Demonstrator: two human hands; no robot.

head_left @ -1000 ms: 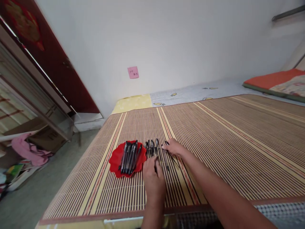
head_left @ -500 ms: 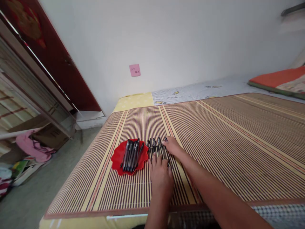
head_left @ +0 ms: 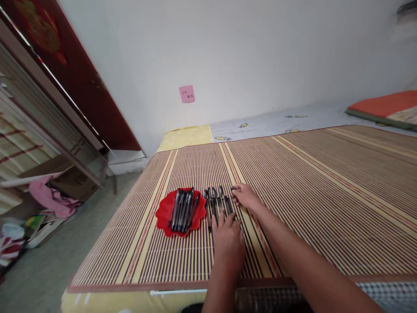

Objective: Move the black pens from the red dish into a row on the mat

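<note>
Several black pens (head_left: pixel 214 201) lie side by side on the striped mat, their capped ends pointing away from me. My left hand (head_left: pixel 228 237) is over their near ends, fingers stretched out and spread, partly covering them. At the right end of the row, my right hand (head_left: pixel 246 196) pinches the dark far end of a pen (head_left: pixel 233 189); most of this pen is hidden by my fingers. Left of the row sits a red scalloped plate (head_left: pixel 163 213) with a bundle of similar pens (head_left: pixel 183 211) lying in it.
The striped mat (head_left: pixel 309 187) covers a bed against a white wall bearing a pink note (head_left: pixel 186 94). An orange folded quilt (head_left: pixel 384 104) lies at the far right. Left of the bed are a dark red door (head_left: pixel 94 95), a cardboard box (head_left: pixel 73 182) and pink cloth (head_left: pixel 54 198).
My right hand has shifted right, away from the row, with the pen end between its fingers. My left hand has also slid slightly right. The view has turned a little.
</note>
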